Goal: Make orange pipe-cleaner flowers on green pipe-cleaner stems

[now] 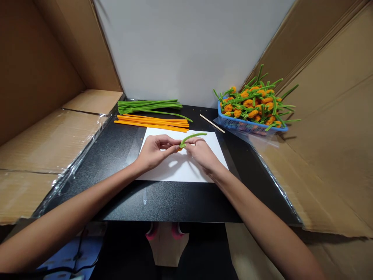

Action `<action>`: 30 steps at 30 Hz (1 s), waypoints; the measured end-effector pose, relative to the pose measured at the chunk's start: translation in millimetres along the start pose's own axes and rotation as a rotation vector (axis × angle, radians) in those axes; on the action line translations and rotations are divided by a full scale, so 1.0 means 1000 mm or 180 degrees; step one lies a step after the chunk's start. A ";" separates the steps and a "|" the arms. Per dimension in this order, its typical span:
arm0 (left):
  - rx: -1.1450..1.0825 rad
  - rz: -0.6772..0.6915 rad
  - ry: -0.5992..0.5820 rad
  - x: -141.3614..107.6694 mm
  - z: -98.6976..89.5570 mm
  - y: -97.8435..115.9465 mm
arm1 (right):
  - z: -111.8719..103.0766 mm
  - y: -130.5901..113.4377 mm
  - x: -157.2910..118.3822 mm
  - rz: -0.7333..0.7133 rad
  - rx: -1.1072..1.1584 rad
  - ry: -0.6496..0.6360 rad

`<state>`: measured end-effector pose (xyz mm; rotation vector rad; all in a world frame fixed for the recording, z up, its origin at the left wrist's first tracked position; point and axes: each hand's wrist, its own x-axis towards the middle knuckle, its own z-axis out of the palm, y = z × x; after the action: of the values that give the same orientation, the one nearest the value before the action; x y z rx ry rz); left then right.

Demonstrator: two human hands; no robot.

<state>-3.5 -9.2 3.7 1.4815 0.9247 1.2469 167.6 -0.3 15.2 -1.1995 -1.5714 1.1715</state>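
Between my hands, above a white sheet (175,171), is a small pipe-cleaner pumpkin (181,147), orange below with a green stem end that sticks out to the right. The fingertips of my left hand (159,149) pinch it from the left. From the other side my right hand (202,152) pinches at its green part, fingers closed. My fingers cover most of the orange body. Behind the sheet lie a bundle of orange pipe cleaners (154,121) and a bundle of green pipe cleaners (148,105).
A blue basket (241,123) heaped with similar orange and green pieces stands at the back right. A thin wooden stick (212,123) lies left of it. Cardboard walls (329,116) flank the black table (171,202); a pale wall (192,50) rises behind.
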 end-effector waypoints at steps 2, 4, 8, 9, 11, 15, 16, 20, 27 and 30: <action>0.0022 -0.0006 -0.0018 0.000 0.000 -0.002 | 0.000 0.002 0.000 -0.0086 -0.0212 0.0182; -0.0124 -0.0078 -0.0056 -0.001 -0.001 -0.005 | 0.001 0.006 0.001 -0.0250 -0.0383 0.0422; -0.0676 -0.0366 -0.0029 0.001 0.000 -0.011 | 0.004 0.011 0.002 -0.0703 -0.0641 0.0854; -0.0790 -0.0448 0.0005 0.001 0.000 -0.013 | 0.005 0.010 0.001 -0.0782 -0.0681 0.0906; -0.0974 -0.0575 0.0111 0.003 0.001 -0.015 | 0.006 0.007 -0.002 -0.0935 -0.0729 0.0995; -0.1197 -0.0688 0.0396 0.005 0.001 -0.016 | 0.008 -0.001 -0.005 -0.1152 -0.0681 0.0997; -0.1148 -0.0675 0.0406 0.004 0.002 -0.016 | 0.008 -0.002 -0.005 -0.1118 -0.0605 0.0945; -0.0808 -0.0565 0.0241 0.002 0.003 -0.014 | 0.009 0.001 -0.002 -0.0786 -0.0176 0.0763; -0.1065 -0.0694 0.0428 0.000 0.005 -0.018 | 0.011 0.005 0.001 -0.0591 -0.0316 0.0790; -0.1200 -0.0702 0.0588 0.000 0.006 -0.021 | 0.010 0.005 0.002 -0.0592 -0.0300 0.0677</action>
<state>3.3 -4.7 -16.3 0.9565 0.8876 1.3230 158.5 0.6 8.3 -1.1693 -1.5522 0.8307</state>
